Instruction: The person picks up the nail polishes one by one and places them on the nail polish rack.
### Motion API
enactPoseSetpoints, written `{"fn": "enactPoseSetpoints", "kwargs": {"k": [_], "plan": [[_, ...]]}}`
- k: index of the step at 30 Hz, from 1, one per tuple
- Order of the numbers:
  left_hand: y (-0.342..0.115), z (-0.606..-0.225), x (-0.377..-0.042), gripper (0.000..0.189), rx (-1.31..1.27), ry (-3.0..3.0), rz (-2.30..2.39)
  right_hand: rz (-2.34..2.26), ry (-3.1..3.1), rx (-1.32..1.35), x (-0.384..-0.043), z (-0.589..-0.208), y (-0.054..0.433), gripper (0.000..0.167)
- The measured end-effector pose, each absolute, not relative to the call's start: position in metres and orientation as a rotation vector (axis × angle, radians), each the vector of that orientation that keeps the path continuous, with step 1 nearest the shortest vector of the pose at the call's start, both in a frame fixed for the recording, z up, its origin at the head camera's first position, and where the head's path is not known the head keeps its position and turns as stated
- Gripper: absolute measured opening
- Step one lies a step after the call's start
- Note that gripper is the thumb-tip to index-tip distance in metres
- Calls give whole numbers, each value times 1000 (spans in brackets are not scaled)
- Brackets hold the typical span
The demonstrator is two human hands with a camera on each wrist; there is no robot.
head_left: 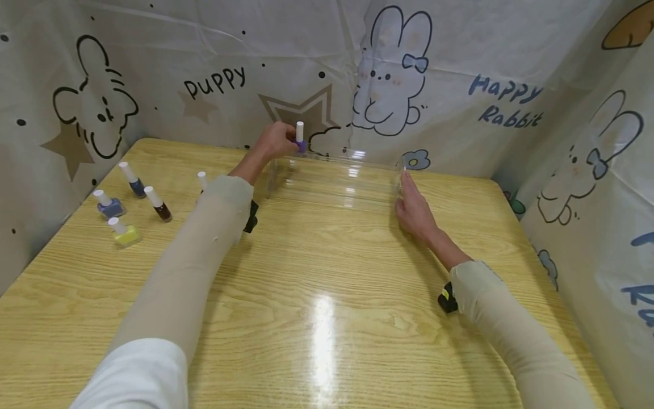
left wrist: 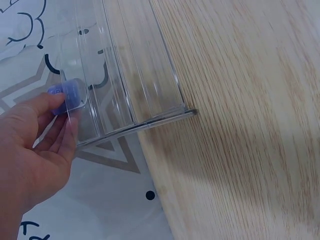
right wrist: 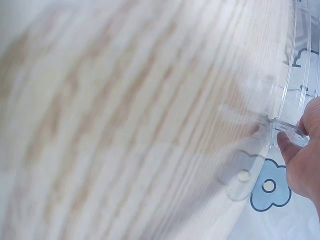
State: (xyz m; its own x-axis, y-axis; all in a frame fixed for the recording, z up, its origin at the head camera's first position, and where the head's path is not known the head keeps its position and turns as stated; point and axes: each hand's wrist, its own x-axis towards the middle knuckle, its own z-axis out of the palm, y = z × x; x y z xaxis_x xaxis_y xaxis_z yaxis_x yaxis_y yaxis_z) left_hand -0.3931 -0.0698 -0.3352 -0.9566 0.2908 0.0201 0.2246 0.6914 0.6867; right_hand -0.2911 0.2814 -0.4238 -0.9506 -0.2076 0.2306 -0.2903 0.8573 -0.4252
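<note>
The purple bottle (head_left: 300, 136) is at the top of the clear rack (head_left: 337, 179), near its left end, its body pinched by the left hand's (head_left: 277, 140) fingers. The right hand (head_left: 416, 213) grips the rack's right end. The bottle is probably light, stiff, smooth and breakable; its tall cap offers a clear hold. The rack looks light and likely to slide, so its ends suit steadying. Whether the bottle's base touches the rack is unclear; the left sleeve (head_left: 204, 238) mostly hides another bottle (head_left: 202, 179).

"Puppy" (head_left: 214, 82) and, farther right, "Happy Rabbit" (head_left: 506, 102) on the pale printed backdrop (head_left: 296, 34)
</note>
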Motion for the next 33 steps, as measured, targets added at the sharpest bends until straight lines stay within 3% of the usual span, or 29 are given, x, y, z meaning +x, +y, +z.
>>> {"fn": "enactPoseSetpoints", "kwargs": {"k": [21, 33], "plan": [[-96, -330, -386, 39, 544, 2778, 1310, 705, -2854, 399, -288, -423, 281, 68], [-118, -316, -348, 37, 617, 2764, 1413, 711, -2832, 420, -291, -423, 282, 68]]}}
